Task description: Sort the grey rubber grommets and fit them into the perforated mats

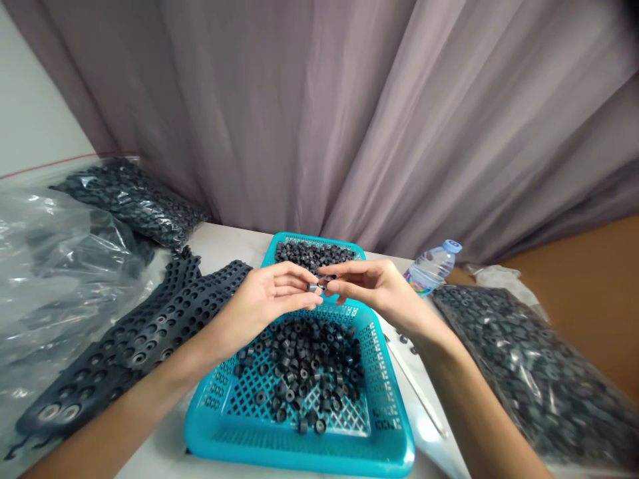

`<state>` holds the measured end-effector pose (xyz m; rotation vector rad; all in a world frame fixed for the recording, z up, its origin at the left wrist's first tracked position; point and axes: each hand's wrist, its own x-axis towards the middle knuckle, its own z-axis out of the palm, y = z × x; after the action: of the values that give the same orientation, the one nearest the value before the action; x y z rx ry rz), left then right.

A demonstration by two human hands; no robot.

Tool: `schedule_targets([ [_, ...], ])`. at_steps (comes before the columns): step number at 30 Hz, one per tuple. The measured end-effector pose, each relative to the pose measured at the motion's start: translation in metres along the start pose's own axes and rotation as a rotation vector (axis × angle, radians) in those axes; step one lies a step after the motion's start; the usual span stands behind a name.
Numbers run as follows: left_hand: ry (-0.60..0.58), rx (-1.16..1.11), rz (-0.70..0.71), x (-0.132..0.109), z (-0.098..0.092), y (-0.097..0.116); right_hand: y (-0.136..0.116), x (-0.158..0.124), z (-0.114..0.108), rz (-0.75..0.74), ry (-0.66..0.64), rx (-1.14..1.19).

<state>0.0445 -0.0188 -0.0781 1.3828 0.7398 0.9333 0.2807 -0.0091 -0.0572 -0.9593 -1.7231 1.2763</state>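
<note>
My left hand (272,296) and my right hand (372,286) meet above a blue plastic basket (299,446). The fingertips of both hands pinch a small grey ring part (313,287) between them. Many loose dark ring parts (299,362) lie in the basket under my hands. A second blue basket (284,243) with more rings stands just behind.
Dark perforated mats (164,319) lie at the left beside clear plastic bags (54,266) of dark parts. At the right sit a water bottle (432,266), another bag of rings (529,372) and a thin white stick (414,386). A grey curtain hangs behind the table.
</note>
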Motion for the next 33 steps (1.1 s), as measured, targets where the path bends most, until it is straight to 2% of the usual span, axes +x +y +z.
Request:
schedule_targets([
  [4, -0.048, -0.2, -0.135, -0.001, -0.002, 0.004, -0.003, -0.001, -0.002, -0.028, 0.036, -0.056],
  [9, -0.013, -0.358, -0.298, -0.003, -0.001, 0.005, -0.006, 0.0, -0.001, -0.044, 0.06, -0.022],
  [15, -0.03, -0.455, -0.238, 0.0, -0.001, -0.002, -0.007, -0.001, 0.0, -0.035, 0.029, 0.037],
  [20, -0.091, -0.583, -0.325, 0.003, -0.002, -0.002, -0.007, -0.001, 0.001, -0.03, 0.03, 0.085],
  [27, -0.145, -0.57, -0.285, 0.002, -0.004, 0.004, -0.002, 0.001, -0.002, -0.039, -0.074, 0.061],
  [33, -0.145, -0.531, -0.255, 0.001, -0.004, 0.008, 0.004, 0.004, -0.003, 0.008, -0.07, 0.061],
])
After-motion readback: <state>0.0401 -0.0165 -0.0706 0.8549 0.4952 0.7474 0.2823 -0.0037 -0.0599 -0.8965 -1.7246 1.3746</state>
